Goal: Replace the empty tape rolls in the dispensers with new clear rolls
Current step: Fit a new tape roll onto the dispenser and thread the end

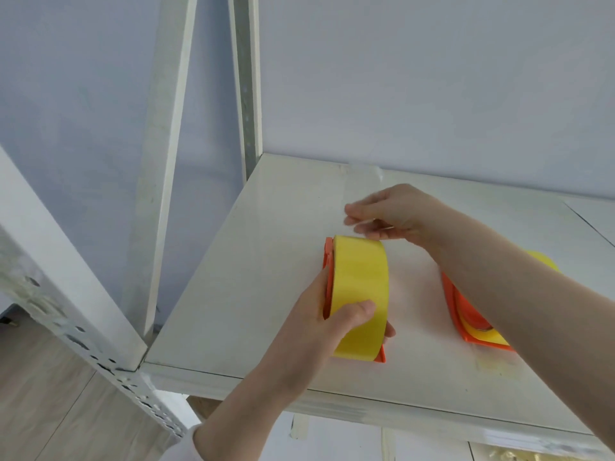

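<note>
Left hand (327, 314): grips yellow-tinted tape roll (361, 287) in orange plastic dispenser (328, 257).
Right hand (394, 211): pinches clear strip (362, 188), 12 o'clock.
Handling: likely light, stiff; grasp sides.

The left forearm is reaching up from the lower edge, a white sleeve (186, 444) showing at its elbow end, and the left hand (324, 324) is gripping the tape roll (362, 281), thumb (354, 312) lying across its face while the fingertips (390, 331) are curling round from beneath. The right forearm is crossing in from the right, and the right hand (394, 212) is hovering just above the roll, its fingers and thumb pinching what looks like a clear tape strip (362, 189).
</note>
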`<state>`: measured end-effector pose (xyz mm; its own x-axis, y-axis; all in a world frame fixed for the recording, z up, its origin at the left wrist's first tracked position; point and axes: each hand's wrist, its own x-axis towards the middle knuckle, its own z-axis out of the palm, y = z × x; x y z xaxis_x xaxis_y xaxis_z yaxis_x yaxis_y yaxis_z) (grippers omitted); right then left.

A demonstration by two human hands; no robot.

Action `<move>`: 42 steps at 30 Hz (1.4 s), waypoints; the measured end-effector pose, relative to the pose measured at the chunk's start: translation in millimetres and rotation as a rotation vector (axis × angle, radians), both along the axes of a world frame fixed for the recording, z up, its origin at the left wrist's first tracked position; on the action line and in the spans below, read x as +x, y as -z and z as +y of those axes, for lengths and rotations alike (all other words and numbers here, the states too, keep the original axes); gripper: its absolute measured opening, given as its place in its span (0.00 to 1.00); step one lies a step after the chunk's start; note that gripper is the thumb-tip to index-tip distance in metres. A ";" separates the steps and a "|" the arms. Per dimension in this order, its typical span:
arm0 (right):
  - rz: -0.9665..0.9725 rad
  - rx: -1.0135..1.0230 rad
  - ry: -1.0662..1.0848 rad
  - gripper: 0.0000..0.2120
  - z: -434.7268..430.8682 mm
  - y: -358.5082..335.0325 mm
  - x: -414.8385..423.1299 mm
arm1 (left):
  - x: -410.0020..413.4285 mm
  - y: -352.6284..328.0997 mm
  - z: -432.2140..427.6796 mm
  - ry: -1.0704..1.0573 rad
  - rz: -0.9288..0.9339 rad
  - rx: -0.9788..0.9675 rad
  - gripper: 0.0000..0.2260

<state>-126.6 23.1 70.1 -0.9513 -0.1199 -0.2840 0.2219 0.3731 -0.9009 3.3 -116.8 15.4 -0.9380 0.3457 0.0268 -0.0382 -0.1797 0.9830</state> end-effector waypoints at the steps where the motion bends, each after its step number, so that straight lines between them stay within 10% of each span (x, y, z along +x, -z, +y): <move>1: -0.021 0.009 0.026 0.04 -2.2 -3.7 -7.2 | 0.6 -0.3 -0.6 0.000 -0.005 -0.005 0.20; 17: -0.347 -0.706 0.226 0.25 29.6 -47.4 -8.5 | 2.2 -4.5 2.7 -0.007 -0.067 -0.056 0.18; 25: 0.022 -0.002 0.029 0.08 -1.2 -17.6 12.2 | 1.1 -14.4 -1.3 0.055 -0.131 -0.022 0.22; 34: -0.213 -0.326 0.154 0.16 5.5 -21.5 5.3 | 2.3 -19.0 -1.1 0.028 -0.174 -0.054 0.25; 42: 0.032 -0.016 0.134 0.03 0.5 -4.8 14.1 | 5.1 -14.1 0.0 0.025 -0.126 -0.050 0.18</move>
<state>-112.5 23.6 74.9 -0.9677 0.0049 -0.2520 0.2397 0.3272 -0.9141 8.4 -116.9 29.5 -0.9238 0.3669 -0.1090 -0.1662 -0.1280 0.9778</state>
